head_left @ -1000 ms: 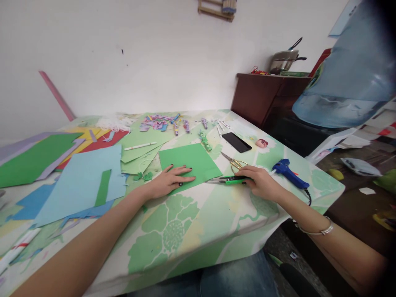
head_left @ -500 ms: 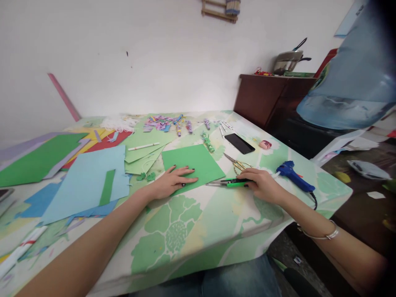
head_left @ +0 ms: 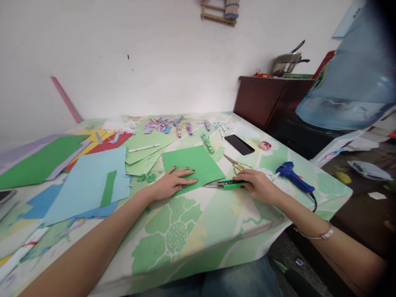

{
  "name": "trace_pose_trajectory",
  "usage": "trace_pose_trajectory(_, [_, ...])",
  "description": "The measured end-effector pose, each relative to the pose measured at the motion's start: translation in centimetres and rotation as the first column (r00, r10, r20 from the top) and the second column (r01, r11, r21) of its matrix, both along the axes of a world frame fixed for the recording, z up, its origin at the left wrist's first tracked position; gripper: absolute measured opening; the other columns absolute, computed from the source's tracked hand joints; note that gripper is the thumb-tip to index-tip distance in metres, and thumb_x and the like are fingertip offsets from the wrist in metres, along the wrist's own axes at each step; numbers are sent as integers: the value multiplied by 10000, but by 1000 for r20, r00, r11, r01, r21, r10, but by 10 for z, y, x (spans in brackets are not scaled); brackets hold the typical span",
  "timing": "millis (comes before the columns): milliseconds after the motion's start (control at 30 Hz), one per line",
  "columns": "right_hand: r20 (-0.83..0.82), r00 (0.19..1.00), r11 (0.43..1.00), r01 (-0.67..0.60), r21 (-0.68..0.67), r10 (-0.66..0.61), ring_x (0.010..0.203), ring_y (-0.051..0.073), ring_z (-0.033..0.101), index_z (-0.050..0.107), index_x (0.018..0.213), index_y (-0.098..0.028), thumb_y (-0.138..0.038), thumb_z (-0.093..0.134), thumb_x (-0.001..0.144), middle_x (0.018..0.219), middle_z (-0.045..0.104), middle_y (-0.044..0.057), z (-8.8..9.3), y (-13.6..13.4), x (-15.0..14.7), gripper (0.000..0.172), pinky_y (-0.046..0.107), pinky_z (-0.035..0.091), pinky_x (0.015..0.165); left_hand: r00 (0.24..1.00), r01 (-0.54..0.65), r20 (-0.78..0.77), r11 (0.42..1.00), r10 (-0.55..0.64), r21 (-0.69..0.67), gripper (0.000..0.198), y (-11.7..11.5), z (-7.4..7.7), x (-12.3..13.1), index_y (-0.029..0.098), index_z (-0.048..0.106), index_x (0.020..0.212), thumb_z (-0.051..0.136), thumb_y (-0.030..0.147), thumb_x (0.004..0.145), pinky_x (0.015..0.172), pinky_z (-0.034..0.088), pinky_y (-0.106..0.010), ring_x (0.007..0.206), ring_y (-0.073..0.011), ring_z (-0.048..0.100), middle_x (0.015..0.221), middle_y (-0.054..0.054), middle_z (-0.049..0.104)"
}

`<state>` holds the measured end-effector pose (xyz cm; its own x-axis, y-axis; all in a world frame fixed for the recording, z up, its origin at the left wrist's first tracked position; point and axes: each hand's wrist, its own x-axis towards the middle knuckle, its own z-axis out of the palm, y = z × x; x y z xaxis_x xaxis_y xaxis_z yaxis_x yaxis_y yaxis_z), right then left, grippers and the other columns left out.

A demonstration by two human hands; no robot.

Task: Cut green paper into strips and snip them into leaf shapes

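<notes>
My left hand (head_left: pixel 175 181) lies flat with fingers spread on a green sheet of craft paper (head_left: pixel 201 161). Between its fingers and thumb, my right hand (head_left: pixel 258 184) grips a green and black utility knife (head_left: pixel 229 184). The knife's blade points left along the sheet's near right edge; whether it touches the paper I cannot tell. Just beyond the knife lie gold-handled scissors (head_left: pixel 238 165), their points toward the far left. Small green paper scraps (head_left: pixel 147 177) sit left of the sheet.
A black phone (head_left: pixel 239 144) and blue glue gun (head_left: pixel 293 176) are to the right. Leftward lie a light blue sheet (head_left: pixel 89 173) with a green strip (head_left: pixel 108 189), and other coloured papers. Colourful scraps (head_left: pixel 159 123) and several markers lie farther back. A large water bottle (head_left: pixel 346 90) stands beside the table.
My right hand has shifted slightly left with the utility knife, bringing its blade farther along the sheet's near edge. My left hand stays flat on the green sheet.
</notes>
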<state>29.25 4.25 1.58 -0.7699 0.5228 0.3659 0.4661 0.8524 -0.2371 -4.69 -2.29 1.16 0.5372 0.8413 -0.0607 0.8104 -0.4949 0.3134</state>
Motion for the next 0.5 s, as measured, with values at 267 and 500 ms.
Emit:
trace_pose_trajectory(267, [13, 1000, 1000, -11, -11, 12, 902, 241, 609, 650, 1006, -182, 22, 440, 675, 983, 638, 97, 1, 0, 0, 442, 385, 507, 781, 1000, 7, 11, 1000, -7, -3, 517, 1, -2, -1, 451, 341, 1339, 313, 154, 917, 1085, 52, -533, 1381, -224, 162, 1501, 59, 240])
trace_pose_trajectory(500, [17, 1000, 1000, -15, -13, 16, 888, 231, 618, 656, 1005, -191, 24, 434, 682, 980, 644, 87, 1, -3, -2, 447, 380, 507, 785, 1000, 15, 20, 1000, -15, -1, 531, 1, -3, -2, 454, 342, 1337, 314, 138, 911, 1081, 36, -542, 1380, -227, 163, 1499, 56, 247])
